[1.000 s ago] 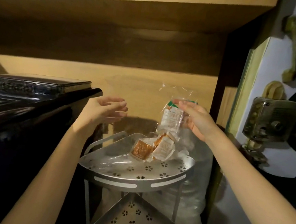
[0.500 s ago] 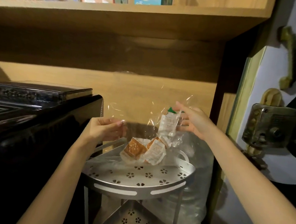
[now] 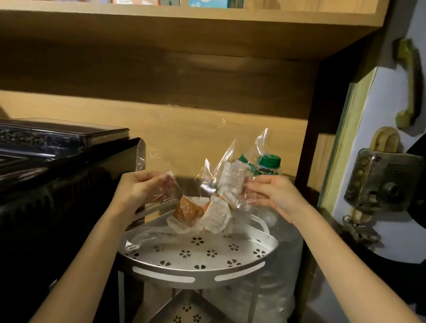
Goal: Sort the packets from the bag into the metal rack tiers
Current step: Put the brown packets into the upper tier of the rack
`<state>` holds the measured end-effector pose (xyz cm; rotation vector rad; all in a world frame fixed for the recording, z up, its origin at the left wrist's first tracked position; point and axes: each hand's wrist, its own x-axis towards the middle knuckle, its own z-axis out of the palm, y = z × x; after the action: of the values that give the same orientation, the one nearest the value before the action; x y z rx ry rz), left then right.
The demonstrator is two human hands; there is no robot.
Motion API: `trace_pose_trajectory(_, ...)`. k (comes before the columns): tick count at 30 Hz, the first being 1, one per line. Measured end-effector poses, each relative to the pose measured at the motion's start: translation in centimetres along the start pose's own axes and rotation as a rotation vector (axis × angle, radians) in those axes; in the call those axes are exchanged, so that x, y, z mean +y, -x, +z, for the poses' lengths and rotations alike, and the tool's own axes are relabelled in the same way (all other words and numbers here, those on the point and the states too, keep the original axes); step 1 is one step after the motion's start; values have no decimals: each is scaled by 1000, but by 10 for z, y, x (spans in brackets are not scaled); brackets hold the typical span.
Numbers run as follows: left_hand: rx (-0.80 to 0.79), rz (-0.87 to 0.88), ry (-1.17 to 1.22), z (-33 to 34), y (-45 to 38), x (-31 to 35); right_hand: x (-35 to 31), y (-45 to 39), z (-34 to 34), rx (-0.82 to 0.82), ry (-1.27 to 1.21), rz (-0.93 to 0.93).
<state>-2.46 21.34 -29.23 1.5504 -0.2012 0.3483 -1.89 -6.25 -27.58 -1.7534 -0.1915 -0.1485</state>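
Observation:
A clear plastic bag (image 3: 216, 173) hangs above the top tier (image 3: 195, 277) of a silver metal rack. My left hand (image 3: 140, 189) pinches the bag's left edge, and my right hand (image 3: 271, 191) pinches its right edge beside a white packet (image 3: 231, 175) with a green tip. An orange packet (image 3: 187, 212) and another white packet (image 3: 215, 217) lie in the bag's bottom, just over the back of the tier. A lower tier (image 3: 191, 320) with the same flower-shaped holes shows underneath.
A black appliance (image 3: 37, 165) stands close on the left of the rack. A green-capped bottle (image 3: 268, 165) and a large water jug (image 3: 273, 284) sit behind and right. A wooden shelf (image 3: 181, 20) with boxes runs overhead. A door with a metal lock (image 3: 381, 180) is at right.
My left hand moved down and took hold of the bag's left edge. Both hands have spread the bag apart and lowered it toward the top tier.

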Motion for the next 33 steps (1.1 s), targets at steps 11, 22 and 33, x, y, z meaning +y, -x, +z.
trace_pose_trajectory(11, 19, 25, 10, 6, -8, 29, -31, 7, 5, 114, -31, -187)
trace_pose_trajectory(22, 37, 141, -21, 5, -15, 56, -59, 10, 2, 91, -230, -239)
trace_pose_trajectory(33, -115, 63, 114, -6, -12, 61, -57, 10, -3, -97, -512, 36)
